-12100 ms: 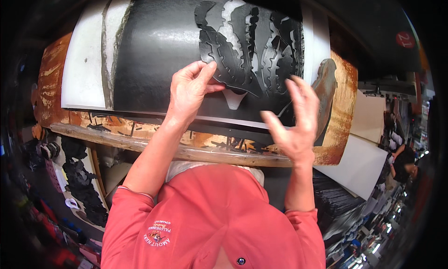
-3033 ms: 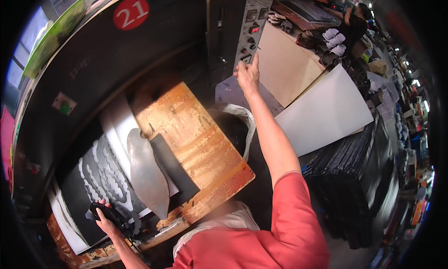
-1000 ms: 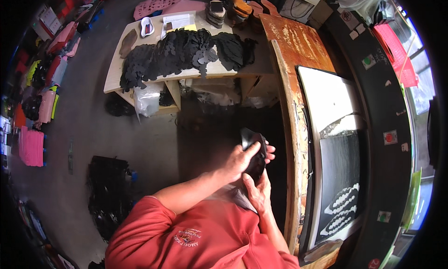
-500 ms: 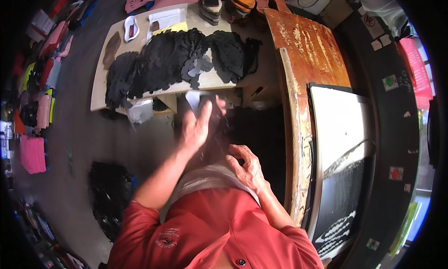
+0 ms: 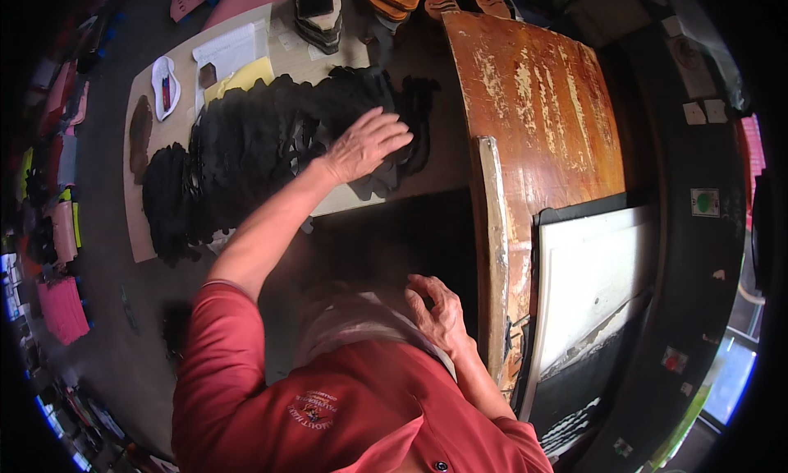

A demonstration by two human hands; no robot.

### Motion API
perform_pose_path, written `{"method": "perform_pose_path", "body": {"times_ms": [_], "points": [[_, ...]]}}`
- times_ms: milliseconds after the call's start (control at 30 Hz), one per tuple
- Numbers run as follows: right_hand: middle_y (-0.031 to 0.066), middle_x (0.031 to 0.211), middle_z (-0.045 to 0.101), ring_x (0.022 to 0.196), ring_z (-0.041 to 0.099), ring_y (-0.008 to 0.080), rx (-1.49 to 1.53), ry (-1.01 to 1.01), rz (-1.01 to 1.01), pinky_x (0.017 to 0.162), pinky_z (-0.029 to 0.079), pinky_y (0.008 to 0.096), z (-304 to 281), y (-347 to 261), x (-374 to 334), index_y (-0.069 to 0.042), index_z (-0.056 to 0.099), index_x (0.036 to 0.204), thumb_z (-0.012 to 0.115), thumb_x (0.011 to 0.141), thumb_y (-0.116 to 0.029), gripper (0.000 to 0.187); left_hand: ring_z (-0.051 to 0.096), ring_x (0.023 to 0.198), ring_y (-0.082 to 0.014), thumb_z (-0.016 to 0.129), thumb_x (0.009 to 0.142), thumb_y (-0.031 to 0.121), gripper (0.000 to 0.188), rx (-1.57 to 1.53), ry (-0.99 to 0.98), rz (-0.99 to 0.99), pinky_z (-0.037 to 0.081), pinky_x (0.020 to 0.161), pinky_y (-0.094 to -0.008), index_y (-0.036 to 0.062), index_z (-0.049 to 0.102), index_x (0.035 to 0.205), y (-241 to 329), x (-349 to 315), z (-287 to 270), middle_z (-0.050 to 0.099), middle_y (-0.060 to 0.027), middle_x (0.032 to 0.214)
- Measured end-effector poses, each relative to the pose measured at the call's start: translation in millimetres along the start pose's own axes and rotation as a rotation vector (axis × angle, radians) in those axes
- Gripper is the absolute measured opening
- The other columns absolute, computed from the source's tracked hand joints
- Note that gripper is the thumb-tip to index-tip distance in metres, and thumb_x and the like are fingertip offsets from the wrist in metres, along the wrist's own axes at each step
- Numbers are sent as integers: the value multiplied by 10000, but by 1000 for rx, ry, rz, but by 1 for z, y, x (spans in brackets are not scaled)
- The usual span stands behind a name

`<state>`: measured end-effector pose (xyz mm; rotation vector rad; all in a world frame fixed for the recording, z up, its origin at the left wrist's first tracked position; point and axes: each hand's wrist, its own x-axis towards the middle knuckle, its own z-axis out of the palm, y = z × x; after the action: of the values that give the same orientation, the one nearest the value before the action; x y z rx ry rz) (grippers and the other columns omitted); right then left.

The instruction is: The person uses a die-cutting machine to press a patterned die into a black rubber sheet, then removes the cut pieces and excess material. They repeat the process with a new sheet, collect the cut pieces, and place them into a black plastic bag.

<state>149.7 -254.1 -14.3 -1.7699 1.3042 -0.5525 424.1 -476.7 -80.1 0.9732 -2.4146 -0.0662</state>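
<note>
Hand Spans a Black Heap

A white dish (image 5: 163, 69) lies well left of the left grip (image 5: 365, 144) on a pale worktop (image 5: 338, 200); a heap of black cut pieces (image 5: 263, 136) spreads from there to beneath that grip. Its fingers stretch out, clasping nothing visible, palm hidden. Well apart, the right grip (image 5: 439, 313) hangs half-curled, seemingly empty, left of a worn orange worktop (image 5: 542, 103). The step appears to be placing pieces; the next move likely calls for a clean lift.
</note>
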Motion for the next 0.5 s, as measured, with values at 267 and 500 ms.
{"method": "perform_pose_path", "body": {"times_ms": [267, 500], "points": [[192, 1033, 721, 924, 733, 327, -117, 38, 89, 807, 592, 394, 20, -18, 13, 37, 682, 1225, 708, 977, -124, 297, 183, 1606, -356, 848, 791, 456, 905, -192, -346, -54, 97, 1312, -589, 135, 483, 1556, -25, -52, 46, 327, -117, 1694], [200, 1045, 679, 900, 709, 370, -100, 214, 5, 758, 579, 426, -9, -77, 48, 19, 669, 1236, 680, 1025, -166, 281, 107, 1604, -452, 884, 739, 394, 1045, -192, -349, -56, 91, 1293, -623, 90, 389, 1607, -12, -41, 15, 227, -196, 1721]]}}
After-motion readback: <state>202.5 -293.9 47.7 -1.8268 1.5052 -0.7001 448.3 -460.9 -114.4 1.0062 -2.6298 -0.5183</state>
